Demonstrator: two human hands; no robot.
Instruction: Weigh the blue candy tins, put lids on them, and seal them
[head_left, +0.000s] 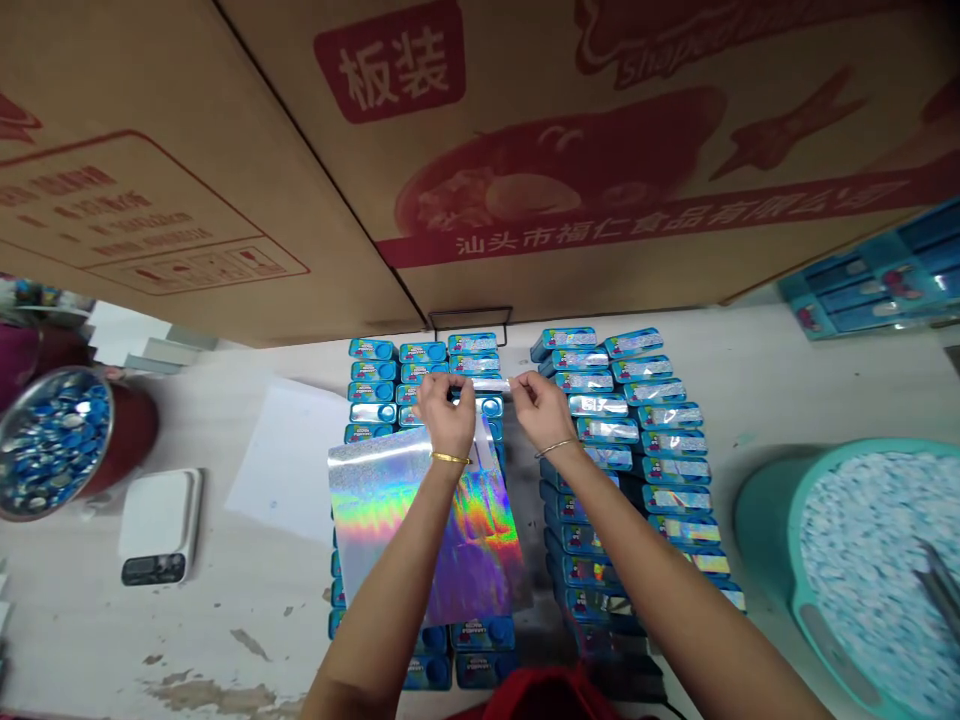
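Between my hands a narrow shiny silver strip [491, 385] is stretched level above the left group of blue tins [373, 372]. My left hand [448, 410] pinches its left end, and my right hand [541, 405] pinches its right end. Under my left forearm lies a holographic sheet [390, 500] with rainbow reflections, covering part of the left tins. More blue tins [675, 443] stand in rows on the right, many with shiny strips on their tops.
Large cardboard boxes [300, 200] stand across the back. To the left are a white scale [160, 520], a white paper sheet [289, 460] and a red pot [135, 425] of blue pieces. A teal tub [772, 520] of pale pieces stands right, a blue tray [825, 300] behind it.
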